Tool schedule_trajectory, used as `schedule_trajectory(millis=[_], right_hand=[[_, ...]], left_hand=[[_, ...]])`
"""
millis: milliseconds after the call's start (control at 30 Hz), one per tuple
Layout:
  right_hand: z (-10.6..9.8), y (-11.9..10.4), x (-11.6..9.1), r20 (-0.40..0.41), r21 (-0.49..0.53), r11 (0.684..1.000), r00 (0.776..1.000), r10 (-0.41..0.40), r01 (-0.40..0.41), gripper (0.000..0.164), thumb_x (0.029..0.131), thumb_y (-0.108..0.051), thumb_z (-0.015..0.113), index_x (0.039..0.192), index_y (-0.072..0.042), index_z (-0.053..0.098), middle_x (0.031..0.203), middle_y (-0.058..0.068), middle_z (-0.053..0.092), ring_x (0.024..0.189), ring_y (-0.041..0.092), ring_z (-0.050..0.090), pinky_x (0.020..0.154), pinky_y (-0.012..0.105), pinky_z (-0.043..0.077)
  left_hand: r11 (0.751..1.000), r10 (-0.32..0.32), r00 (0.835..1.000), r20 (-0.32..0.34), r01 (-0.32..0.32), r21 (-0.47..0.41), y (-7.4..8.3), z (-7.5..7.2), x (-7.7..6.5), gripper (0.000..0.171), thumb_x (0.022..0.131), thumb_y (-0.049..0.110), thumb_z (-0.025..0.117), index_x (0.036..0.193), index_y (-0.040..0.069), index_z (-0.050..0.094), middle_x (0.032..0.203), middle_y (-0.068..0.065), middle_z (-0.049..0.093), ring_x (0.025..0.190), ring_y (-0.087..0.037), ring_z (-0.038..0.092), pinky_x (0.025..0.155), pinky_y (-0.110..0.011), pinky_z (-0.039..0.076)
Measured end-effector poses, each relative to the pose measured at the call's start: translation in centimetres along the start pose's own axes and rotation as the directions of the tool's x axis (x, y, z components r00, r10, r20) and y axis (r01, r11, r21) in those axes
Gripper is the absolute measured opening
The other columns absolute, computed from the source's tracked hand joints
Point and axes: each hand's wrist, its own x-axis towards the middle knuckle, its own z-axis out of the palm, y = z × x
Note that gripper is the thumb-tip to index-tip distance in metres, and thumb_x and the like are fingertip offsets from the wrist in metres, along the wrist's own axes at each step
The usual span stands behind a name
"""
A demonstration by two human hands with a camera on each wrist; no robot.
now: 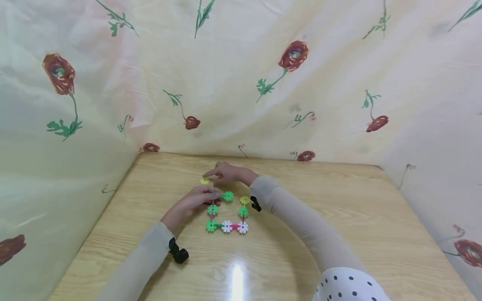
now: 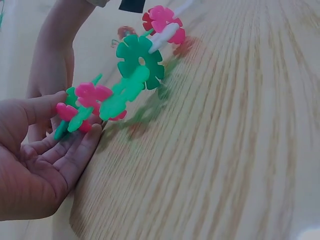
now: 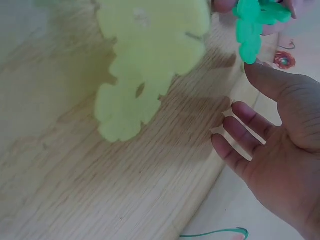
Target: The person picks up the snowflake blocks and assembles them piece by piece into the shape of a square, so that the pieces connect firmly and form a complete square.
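Note:
A chain of flower-shaped plastic discs lies on the table, bent into a three-sided frame with green discs (image 1: 212, 210), white discs (image 1: 226, 226) and a yellow disc (image 1: 244, 200) at its right end. My left hand (image 1: 196, 200) pinches its far left corner between thumb and fingers, where pink discs (image 2: 93, 95) and green discs (image 2: 127, 90) interlock. Beyond it, my right hand (image 1: 227, 172) reaches over with the index finger stretched to a loose yellow disc (image 1: 204, 180). In the right wrist view the other fingers (image 3: 245, 135) are spread and hold nothing.
The wooden table (image 1: 339, 234) runs back to a flower-printed cloth (image 1: 241, 83) hung behind and at both sides. Black wrist cameras sit on the left wrist (image 1: 178, 251) and the right wrist (image 1: 255, 204). My right forearm (image 1: 301, 225) crosses over the table.

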Motion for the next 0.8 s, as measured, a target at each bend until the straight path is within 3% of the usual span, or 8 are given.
schedule_trajectory(millis=[267, 400, 533, 633, 800], right_hand=[[0.1, -0.2, 0.7, 0.051, -0.069, 0.992, 0.993, 0.105, -0.101, 0.047, 0.105, -0.026, 0.057, 0.151, -0.034, 0.049, 0.138, 0.02, 0.045, 0.118, 0.028, 0.041, 0.096, 0.04, 0.042], [0.2, 0.1, 0.5, -0.01, -0.084, 0.993, 0.997, 0.081, -0.082, 0.045, 0.103, -0.026, 0.063, 0.147, -0.025, 0.056, 0.122, 0.019, 0.054, 0.103, 0.025, 0.046, 0.086, 0.034, 0.04], [0.2, 0.7, 0.2, -0.091, -0.053, 0.997, 0.994, 0.055, -0.06, 0.041, 0.097, -0.025, 0.072, 0.136, -0.015, 0.066, 0.097, 0.011, 0.06, 0.083, 0.017, 0.042, 0.072, 0.026, 0.036], [0.1, 1.0, -0.2, -0.134, -0.007, 0.996, 0.987, 0.085, -0.087, 0.04, 0.091, -0.025, 0.079, 0.128, -0.012, 0.072, 0.096, 0.006, 0.064, 0.081, 0.013, 0.043, 0.07, 0.023, 0.038], [-0.1, 1.7, -0.5, -0.17, 0.038, 0.991, 0.976, 0.136, -0.132, 0.037, 0.085, -0.024, 0.085, 0.118, -0.01, 0.076, 0.109, 0.007, 0.073, 0.089, 0.015, 0.056, 0.082, 0.027, 0.05]], left_hand=[[1.0, -0.003, 1.0, 0.007, 0.003, -0.007, 0.0, 0.0, 0.0, 0.036, 0.105, 0.027, 0.059, 0.128, 0.0, 0.062, 0.116, -0.011, 0.074, 0.101, -0.014, 0.07, 0.092, -0.029, 0.055], [1.0, -0.007, 1.0, 0.009, 0.007, -0.008, -0.1, 0.1, 0.0, 0.037, 0.105, 0.027, 0.059, 0.129, 0.0, 0.061, 0.116, -0.011, 0.073, 0.101, -0.014, 0.07, 0.092, -0.029, 0.055], [1.0, -0.007, 1.0, 0.005, 0.007, -0.014, -0.1, 0.1, 0.0, 0.037, 0.104, 0.027, 0.06, 0.129, -0.001, 0.061, 0.115, -0.011, 0.073, 0.1, -0.014, 0.069, 0.09, -0.028, 0.055], [1.0, -0.008, 1.0, 0.002, 0.008, -0.008, -0.2, 0.1, 0.1, 0.038, 0.104, 0.028, 0.06, 0.129, -0.001, 0.062, 0.113, -0.009, 0.074, 0.1, -0.013, 0.069, 0.089, -0.028, 0.055], [1.0, -0.02, 1.0, -0.001, 0.02, 0.001, -0.1, 0.0, 0.2, 0.038, 0.104, 0.028, 0.06, 0.129, -0.001, 0.061, 0.112, -0.007, 0.074, 0.1, -0.012, 0.069, 0.092, -0.029, 0.054]])
